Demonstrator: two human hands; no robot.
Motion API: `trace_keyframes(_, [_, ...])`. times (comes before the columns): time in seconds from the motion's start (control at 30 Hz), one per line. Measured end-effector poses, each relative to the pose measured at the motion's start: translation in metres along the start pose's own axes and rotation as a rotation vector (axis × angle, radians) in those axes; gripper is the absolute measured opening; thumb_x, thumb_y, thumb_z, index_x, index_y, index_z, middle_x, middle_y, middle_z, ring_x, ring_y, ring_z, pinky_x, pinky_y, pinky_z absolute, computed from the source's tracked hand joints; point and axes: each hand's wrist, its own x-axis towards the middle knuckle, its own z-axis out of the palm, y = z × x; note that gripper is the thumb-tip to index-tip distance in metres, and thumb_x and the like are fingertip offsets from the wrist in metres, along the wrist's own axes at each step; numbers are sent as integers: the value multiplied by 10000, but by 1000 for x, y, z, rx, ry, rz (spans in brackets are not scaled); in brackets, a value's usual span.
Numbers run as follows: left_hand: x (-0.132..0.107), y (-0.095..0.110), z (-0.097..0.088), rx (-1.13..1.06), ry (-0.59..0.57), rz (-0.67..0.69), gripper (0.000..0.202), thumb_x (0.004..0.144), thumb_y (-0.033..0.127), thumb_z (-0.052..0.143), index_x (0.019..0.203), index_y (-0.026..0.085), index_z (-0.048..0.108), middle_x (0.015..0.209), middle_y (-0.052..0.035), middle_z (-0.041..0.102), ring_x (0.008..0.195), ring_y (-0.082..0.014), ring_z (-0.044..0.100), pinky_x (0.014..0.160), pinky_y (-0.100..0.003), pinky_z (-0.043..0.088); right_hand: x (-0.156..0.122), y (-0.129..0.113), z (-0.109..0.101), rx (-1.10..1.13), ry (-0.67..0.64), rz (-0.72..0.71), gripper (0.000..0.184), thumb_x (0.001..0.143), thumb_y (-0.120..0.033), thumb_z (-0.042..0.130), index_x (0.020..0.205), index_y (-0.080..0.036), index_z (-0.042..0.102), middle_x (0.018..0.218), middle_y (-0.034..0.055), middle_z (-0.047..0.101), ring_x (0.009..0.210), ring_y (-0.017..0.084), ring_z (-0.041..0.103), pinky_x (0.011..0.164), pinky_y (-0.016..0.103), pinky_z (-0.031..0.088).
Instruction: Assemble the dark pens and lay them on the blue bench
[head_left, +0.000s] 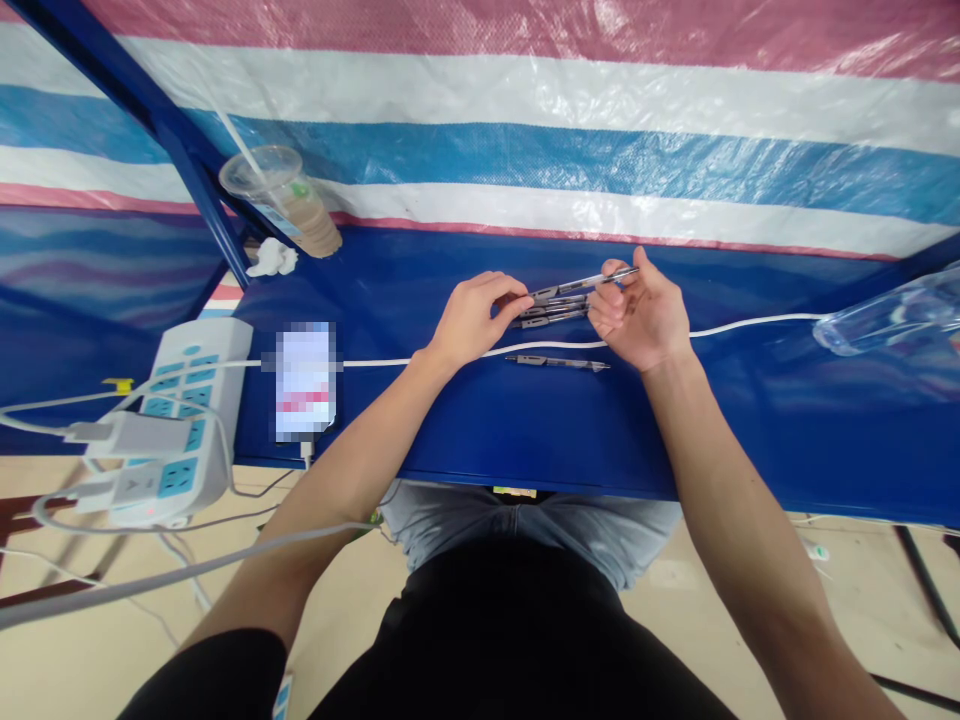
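Your left hand (476,320) pinches a small bunch of pens (551,312), apparently at their clips, and your right hand (641,310) holds a single pen (600,281) clamped between its fingers. A loose pen (557,363) lies on the blue table (750,420) just before the white cable (540,349), a plastic cup (289,200) beyond

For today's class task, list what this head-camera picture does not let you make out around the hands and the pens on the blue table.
- Head view, pens: their right ends are hidden behind the fingers of the right hand.
- Head view, loose pen: any printing is too small to read.
- Head view, phone screen: its content is blurred by pixelation.
- Head view, clear plastic object: cut off by the right edge.
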Motion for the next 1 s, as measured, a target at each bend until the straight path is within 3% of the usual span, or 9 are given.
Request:
trace_keyframes(0.33, [0,0,0,1,7,18,199,1044,341,654,963,186,748,906,-50,760,807,-189,667,793,-328,517,2,1,-4,13,-39,0,353,1024,-573,672,875,-254,650,567,-42,555,472,109,475,450,281,367])
trace_keyframes(1.0, [0,-2,0,-11,34,19,180,1031,329,681,944,187,747,902,-47,761,802,-183,677,786,-322,530,-2,2,3,-51,-18,-21,331,1041,-493,697,836,-243,627,563,-68,448,455,82,389,432,256,353])
